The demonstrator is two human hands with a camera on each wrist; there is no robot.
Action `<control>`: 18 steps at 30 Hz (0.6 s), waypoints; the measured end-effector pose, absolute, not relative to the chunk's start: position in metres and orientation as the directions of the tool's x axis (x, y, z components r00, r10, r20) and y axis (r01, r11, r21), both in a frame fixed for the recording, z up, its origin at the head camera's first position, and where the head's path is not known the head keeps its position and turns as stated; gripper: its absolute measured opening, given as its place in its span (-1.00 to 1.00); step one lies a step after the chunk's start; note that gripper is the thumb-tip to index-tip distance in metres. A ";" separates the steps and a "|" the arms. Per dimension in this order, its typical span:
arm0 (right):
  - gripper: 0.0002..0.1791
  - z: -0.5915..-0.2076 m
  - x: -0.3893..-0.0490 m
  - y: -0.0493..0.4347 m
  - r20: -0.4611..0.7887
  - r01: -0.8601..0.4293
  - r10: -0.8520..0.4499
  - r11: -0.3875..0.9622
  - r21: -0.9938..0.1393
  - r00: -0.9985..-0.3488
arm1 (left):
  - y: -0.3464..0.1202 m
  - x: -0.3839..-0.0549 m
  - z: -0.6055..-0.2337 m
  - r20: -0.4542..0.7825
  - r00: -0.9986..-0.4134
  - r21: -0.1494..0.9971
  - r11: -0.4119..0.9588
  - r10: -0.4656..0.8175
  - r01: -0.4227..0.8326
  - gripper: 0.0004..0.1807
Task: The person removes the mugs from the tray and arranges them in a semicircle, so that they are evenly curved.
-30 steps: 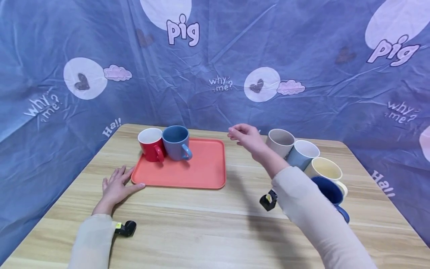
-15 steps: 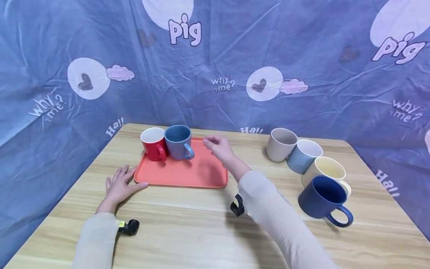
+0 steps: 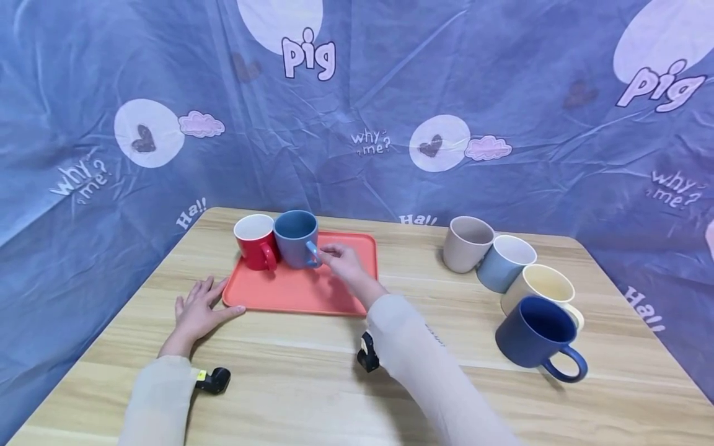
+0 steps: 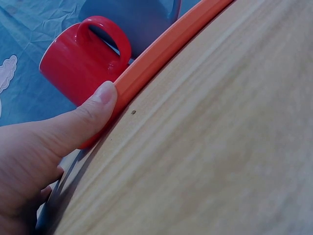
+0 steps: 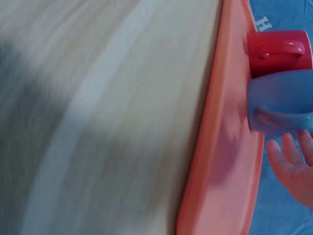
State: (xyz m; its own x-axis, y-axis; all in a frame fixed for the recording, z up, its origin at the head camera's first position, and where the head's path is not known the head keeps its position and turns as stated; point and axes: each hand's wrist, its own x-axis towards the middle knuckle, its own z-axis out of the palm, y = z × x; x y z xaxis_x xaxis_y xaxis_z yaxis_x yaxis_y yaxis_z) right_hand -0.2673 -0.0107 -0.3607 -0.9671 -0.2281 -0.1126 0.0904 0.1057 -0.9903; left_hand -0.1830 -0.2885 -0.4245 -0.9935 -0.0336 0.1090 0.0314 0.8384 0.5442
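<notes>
On the left end of the coral tray (image 3: 301, 294) stand a red mug (image 3: 255, 248) and a grey-blue mug (image 3: 292, 244), side by side and upright. At the grey-blue mug's handle is my right hand (image 3: 343, 263). Its fingers (image 5: 288, 156) look relaxed and spread in the right wrist view, with the tips close against the handle; contact is hard to tell. My left hand (image 3: 198, 316) lies with fingers spread at the tray's near left corner. In the left wrist view its thumb (image 4: 90, 110) touches the tray's rim, close to the red mug (image 4: 80, 63).
To the right of the tray, a grey cup (image 3: 467, 244), a light blue cup (image 3: 504, 263), a cream mug (image 3: 521, 291) and a dark blue mug (image 3: 524, 334) stand in a slanting row on the wooden table (image 3: 290, 378). A printed blue cloth (image 3: 368, 80) hangs behind.
My right hand has moved left, from beyond the tray's right side, across it and down to the grey-blue mug's handle. My left hand has stayed at the tray's corner.
</notes>
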 end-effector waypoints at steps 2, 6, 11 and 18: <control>-0.72 -0.364 -0.266 -0.014 -0.116 0.103 -0.230 0.070 -0.992 -0.966 | -0.288 -0.183 -0.424 0.110 -0.993 0.548 0.836 -0.031 0.034 -0.05; -0.74 -0.366 -0.264 -0.018 -0.100 0.095 -0.208 0.030 -0.995 -0.973 | -0.287 -0.184 -0.425 0.112 -0.993 0.551 0.834 -0.030 0.037 -0.05; -0.76 -0.368 -0.260 -0.023 -0.099 0.100 -0.168 0.004 -0.995 -0.981 | -0.289 -0.185 -0.426 0.108 -0.994 0.548 0.836 -0.030 0.034 -0.04; -0.80 -0.370 -0.255 -0.026 -0.092 0.095 -0.139 -0.015 -0.995 -0.986 | -0.290 -0.183 -0.426 0.108 -0.993 0.546 0.837 -0.037 0.028 -0.04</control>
State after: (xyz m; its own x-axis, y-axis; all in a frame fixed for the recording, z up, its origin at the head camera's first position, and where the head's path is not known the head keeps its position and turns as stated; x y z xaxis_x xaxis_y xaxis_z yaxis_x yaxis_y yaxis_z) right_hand -0.2551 -0.0257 -0.3705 -0.9860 -0.1389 -0.0918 0.0948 -0.0151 -0.9954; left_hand -0.1833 -0.2897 -0.4258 -0.9935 -0.0372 0.1080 0.0280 0.8372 0.5462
